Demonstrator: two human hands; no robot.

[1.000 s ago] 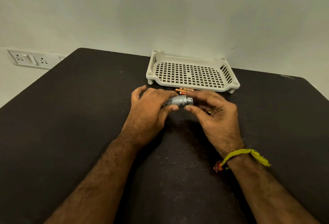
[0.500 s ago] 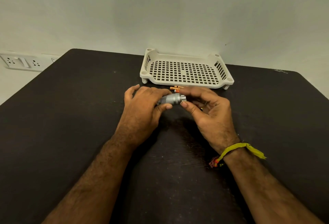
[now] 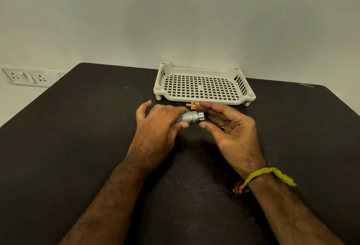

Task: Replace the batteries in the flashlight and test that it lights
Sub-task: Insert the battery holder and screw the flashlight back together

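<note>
Head view, entry one.

**Q:** Where is the flashlight, and who has it?

**A:** I log the flashlight point(image 3: 190, 118) held just above the dark table point(image 3: 78, 127), lying roughly level, its ridged head pointing to the right. My left hand point(image 3: 157, 125) pinches the knurled barrel between thumb and curled fingers. My right hand point(image 3: 231, 127) sits at the head end with fingers spread and loosely bent, thumb tip just beside the head rim. I cannot tell whether it touches the metal.

**Q:** And the batteries?

**A:** Copper-coloured batteries point(image 3: 192, 105) lie on the table between the hands and the white tray point(image 3: 204, 101), just in front of the tray's near edge. Their far ends are hidden behind my right fingers, so I cannot count them with certainty.

**Q:** What could go wrong from here?

**A:** My judgement, several items. The grip is a thumb-and-finger pinch only; a hard twist on the head could roll the barrel out and drop it on the table. With the head loose, it or the cells inside could slide out unguided and roll. The batteries on the table are round and unrestrained; a knuckle brushing them could send them under the tray. Old and new cells could get mixed if set down together. Cells inserted the wrong way round would fail the light test.
</note>
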